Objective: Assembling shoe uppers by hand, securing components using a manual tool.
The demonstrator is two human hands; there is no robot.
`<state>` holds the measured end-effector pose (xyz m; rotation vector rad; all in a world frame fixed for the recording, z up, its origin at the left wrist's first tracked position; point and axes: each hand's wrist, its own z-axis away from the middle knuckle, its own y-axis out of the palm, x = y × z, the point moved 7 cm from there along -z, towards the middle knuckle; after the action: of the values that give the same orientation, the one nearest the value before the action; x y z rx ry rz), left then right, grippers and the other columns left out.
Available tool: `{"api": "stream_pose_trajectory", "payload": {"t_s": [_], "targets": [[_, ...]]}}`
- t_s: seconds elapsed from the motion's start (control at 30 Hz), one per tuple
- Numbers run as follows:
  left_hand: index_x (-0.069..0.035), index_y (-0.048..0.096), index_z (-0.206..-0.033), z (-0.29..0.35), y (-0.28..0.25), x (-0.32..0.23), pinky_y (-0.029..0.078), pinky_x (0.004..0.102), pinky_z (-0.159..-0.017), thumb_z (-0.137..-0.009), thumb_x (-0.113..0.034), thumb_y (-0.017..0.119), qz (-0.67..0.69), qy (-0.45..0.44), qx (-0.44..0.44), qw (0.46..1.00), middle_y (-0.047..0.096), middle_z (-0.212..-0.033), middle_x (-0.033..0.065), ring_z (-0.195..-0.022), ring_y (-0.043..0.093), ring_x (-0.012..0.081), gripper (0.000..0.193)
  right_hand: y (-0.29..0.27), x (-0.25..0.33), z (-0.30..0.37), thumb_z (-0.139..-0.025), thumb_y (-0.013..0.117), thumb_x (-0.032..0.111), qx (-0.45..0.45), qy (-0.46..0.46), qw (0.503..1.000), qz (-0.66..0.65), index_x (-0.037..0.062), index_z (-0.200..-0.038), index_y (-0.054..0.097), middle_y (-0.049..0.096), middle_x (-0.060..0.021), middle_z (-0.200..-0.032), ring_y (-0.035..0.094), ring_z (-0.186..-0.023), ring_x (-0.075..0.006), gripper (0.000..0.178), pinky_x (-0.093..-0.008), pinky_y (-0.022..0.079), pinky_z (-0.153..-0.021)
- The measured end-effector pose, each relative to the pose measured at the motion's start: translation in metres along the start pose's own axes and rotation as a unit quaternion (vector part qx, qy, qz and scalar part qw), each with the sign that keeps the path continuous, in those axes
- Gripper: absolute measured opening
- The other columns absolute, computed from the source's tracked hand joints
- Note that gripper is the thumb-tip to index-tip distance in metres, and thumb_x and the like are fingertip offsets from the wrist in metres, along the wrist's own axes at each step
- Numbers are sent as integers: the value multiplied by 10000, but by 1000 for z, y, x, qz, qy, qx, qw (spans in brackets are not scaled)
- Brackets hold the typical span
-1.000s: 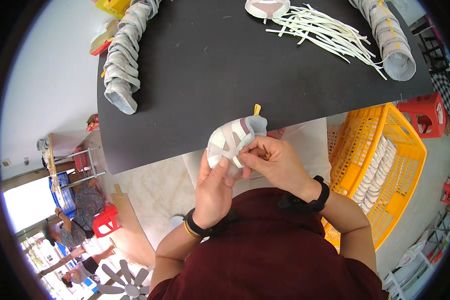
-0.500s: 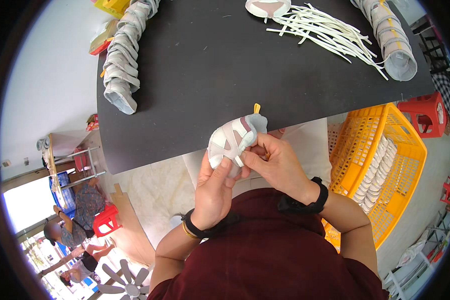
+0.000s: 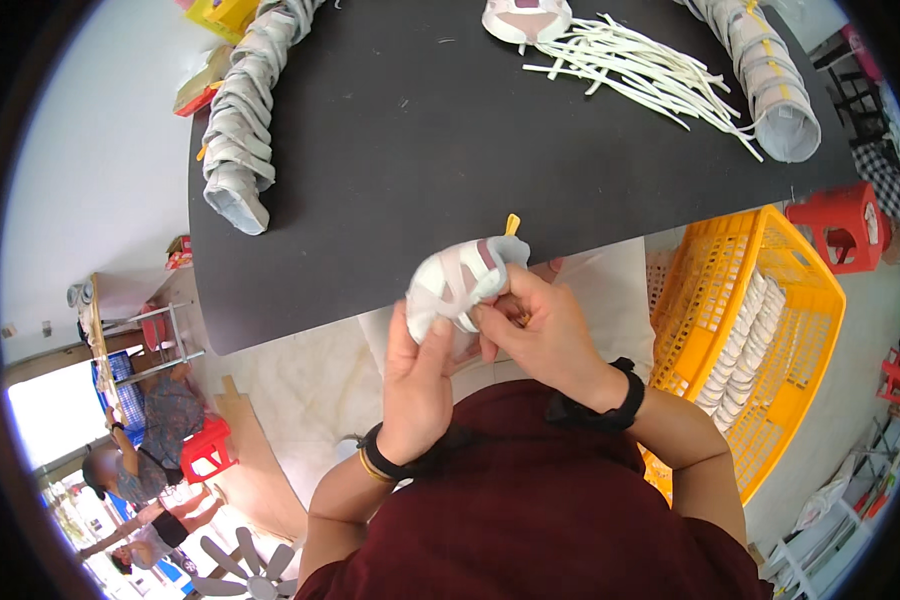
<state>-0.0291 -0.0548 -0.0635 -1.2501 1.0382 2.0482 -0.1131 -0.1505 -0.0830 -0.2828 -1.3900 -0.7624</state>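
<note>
Between my hands, at the near edge of the black table, is a white and pale pink shoe upper with grey lining and a yellow pull tab. My left hand grips its toe end, thumb on top. The fingers of my right hand are pinched at the opening's edge, by a small white strap end; a small brownish thing shows partly in that hand, too hidden to name. Farther off lies another shoe upper, beside a loose bundle of white laces.
Nested stacks of shoe uppers lie on the table at left and right. A yellow crate with more uppers and a red stool stand at right. Two people and a fan are at lower left.
My right fingers have closed in toward the upper's opening edge, and the white strap end shows less. The upper is tilted slightly differently. The whole view has shifted a little.
</note>
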Motion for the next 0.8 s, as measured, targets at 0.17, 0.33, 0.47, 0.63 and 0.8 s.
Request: {"api": "stream_pose_trajectory", "payload": {"t_s": [0.17, 0.33, 0.47, 0.63, 0.8], "targets": [[-6, 414, -1265, -23, -11, -27, 616, 338, -694, -1040, -243, 379, 10, -8, -66, 998, 588, -1200, 136, -969, 667, 240, 328, -22, 31, 17, -927, 610, 99, 15, 30, 998, -56, 37, -1086, 598, 597, 1, -674, 520, -565, -32, 170, -207, 421, -525], [-22, 495, -1252, -24, -16, -26, 621, 352, -676, -1032, -262, 401, 3, -65, -28, 997, 634, -1143, 114, -950, 672, 218, 339, -29, 69, 13, -826, 698, 76, -64, -220, 918, 323, 75, -1027, 637, 597, -42, -918, 595, -663, -124, 211, -232, 455, -561], [-6, 541, -1217, -24, -11, -25, 607, 323, -713, -998, -244, 517, 18, -74, -17, 997, 651, -1098, 95, -914, 674, 186, 325, -10, 62, 9, -787, 748, 122, -40, -211, 903, 372, 89, -1001, 627, 581, -47, -1003, 640, -708, -192, 248, -290, 509, -595], [-8, 617, -1089, -32, -22, -29, 544, 241, -607, -987, -250, 547, -43, -47, -39, 997, 671, -974, 60, -814, 653, 121, 272, -4, 49, 8, -811, 728, 106, -7, -238, 899, 366, 85, -945, 594, 592, -48, -917, 643, -686, -188, 191, -315, 494, -553], [-8, 609, -1080, -46, -23, -34, 472, 195, -516, -980, -237, 557, -70, -51, -29, 996, 655, -885, 29, -719, 619, 92, 255, -7, 32, 2, -803, 732, 18, -20, -197, 945, 261, 68, -900, 573, 551, -25, -816, 500, -579, -96, 193, -228, 405, -514]]}}
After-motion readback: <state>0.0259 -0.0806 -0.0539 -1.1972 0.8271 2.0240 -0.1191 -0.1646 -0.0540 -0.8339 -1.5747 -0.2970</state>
